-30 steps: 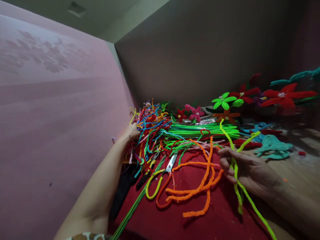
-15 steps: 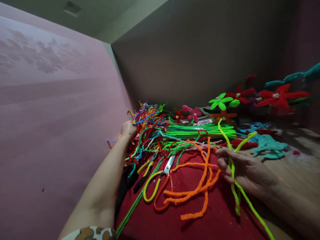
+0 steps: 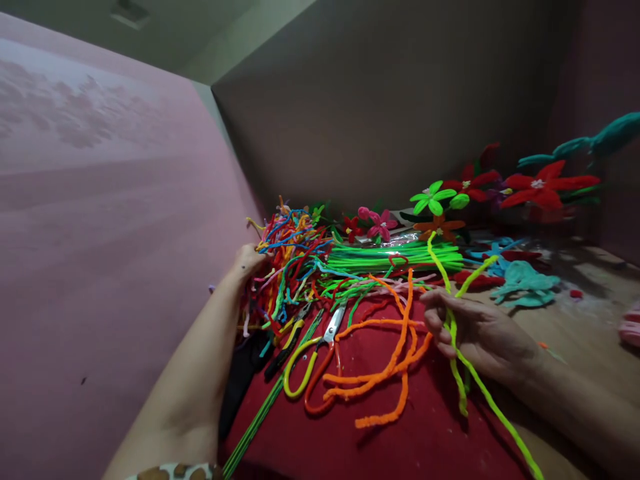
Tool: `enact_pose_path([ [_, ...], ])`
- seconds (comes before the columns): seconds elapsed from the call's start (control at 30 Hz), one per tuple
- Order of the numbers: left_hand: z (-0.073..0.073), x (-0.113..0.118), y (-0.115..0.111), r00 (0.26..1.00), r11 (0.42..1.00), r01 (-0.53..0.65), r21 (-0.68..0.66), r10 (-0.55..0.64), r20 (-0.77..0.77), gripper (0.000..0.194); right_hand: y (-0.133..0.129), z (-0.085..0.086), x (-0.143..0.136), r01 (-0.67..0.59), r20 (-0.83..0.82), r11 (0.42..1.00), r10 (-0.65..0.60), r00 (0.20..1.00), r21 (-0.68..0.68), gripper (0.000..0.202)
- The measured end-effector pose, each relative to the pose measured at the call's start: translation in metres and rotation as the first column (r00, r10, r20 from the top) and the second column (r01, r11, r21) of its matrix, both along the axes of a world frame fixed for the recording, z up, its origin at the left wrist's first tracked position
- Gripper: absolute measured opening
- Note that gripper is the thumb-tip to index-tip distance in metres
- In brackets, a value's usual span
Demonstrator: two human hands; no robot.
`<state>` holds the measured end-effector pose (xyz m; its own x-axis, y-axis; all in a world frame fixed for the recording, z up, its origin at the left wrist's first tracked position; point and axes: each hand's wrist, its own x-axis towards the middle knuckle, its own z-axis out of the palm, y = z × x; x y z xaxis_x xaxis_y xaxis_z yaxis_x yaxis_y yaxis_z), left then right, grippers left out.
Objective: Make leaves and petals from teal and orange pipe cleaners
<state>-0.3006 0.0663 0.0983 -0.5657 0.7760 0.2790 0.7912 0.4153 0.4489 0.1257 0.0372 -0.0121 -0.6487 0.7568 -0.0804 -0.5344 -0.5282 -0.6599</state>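
Note:
My left hand (image 3: 249,261) reaches into the left side of a tangled heap of many-coloured pipe cleaners (image 3: 293,247); its fingers are hidden among the strands. At the right, my right hand (image 3: 470,327) has its fingers curled round crossed yellow-green pipe cleaners (image 3: 487,393), whose ends stick out above and below. Between the hands, bent orange pipe cleaners (image 3: 395,373) lie on a red surface (image 3: 390,450). Scissors (image 3: 327,340) with one yellow and one red handle rest left of them, beside yellow-and-black pliers (image 3: 287,350).
A bundle of green pipe cleaners (image 3: 395,257) lies behind the orange ones. Fuzzy flowers, pink (image 3: 381,223), green (image 3: 433,198) and red (image 3: 540,185), stand at the back. Teal pieces (image 3: 527,285) lie right. Thin green stems (image 3: 260,423) lie front left. A pink wall (image 3: 100,267) borders the left.
The view has shifted slightly, so most things appear further left. My left hand is still at the heap, whose strands there have shifted. My right hand keeps its hold on the yellow-green pipe cleaners.

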Motion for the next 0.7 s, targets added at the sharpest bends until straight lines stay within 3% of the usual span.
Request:
enact_pose_path([
  [0.23, 0.027, 0.013, -0.013, 0.947, 0.978, 0.043, -0.206, -0.106, -0.303, 0.036, 0.001, -0.004, 0.0, -0.018, -0.008, 1.0, 0.018, 1.0, -0.011, 0.015],
  [0.4, 0.032, 0.042, -0.015, 0.887, 0.98, 0.111, -0.162, -0.172, -0.429, 0.049, 0.002, -0.003, -0.001, -0.02, -0.008, 1.0, 0.02, 1.0, 0.017, 0.016],
  [0.53, 0.029, 0.073, 0.009, 0.856, 0.977, 0.203, -0.069, -0.211, -0.471, 0.029, 0.002, -0.005, -0.002, -0.022, -0.008, 0.999, 0.022, 1.0, 0.025, 0.017],
  [0.7, 0.022, 0.087, 0.056, 0.866, 0.986, 0.163, -0.028, -0.156, -0.475, 0.027, 0.003, -0.007, -0.002, -0.008, -0.017, 1.0, 0.008, 1.0, 0.023, 0.018],
])
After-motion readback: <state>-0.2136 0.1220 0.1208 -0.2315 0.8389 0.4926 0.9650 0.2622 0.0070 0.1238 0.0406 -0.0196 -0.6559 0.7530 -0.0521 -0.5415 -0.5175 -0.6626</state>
